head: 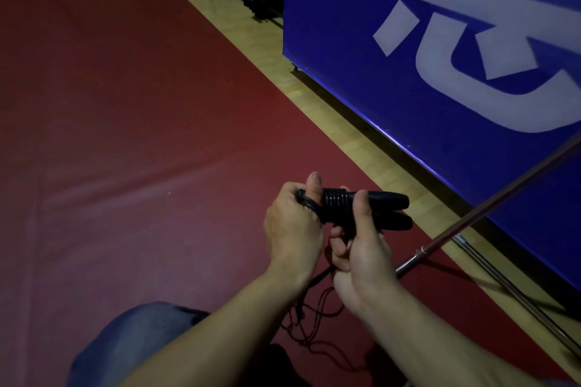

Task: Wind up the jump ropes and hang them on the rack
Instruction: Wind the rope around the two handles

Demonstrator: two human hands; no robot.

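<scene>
both hands up close together, mid-air over the red mat [125,135]. left hand [292,229] curled round the end of the 2 black handles [377,209], thumb sticking up w/ a loop of cord under it. right hand [364,248] pinches the handles from below, thumb pressed on top just beside the coils [334,199], approx 5 wraps of cord round both handles. 1 jump rope [314,320] afaict, rest of the cord hangs down loose onto the mat near a knee in jeans [132,342]. blue banner [440,56] along the mat's right edge, 1 metal pole [471,217] leaning there.
</scene>
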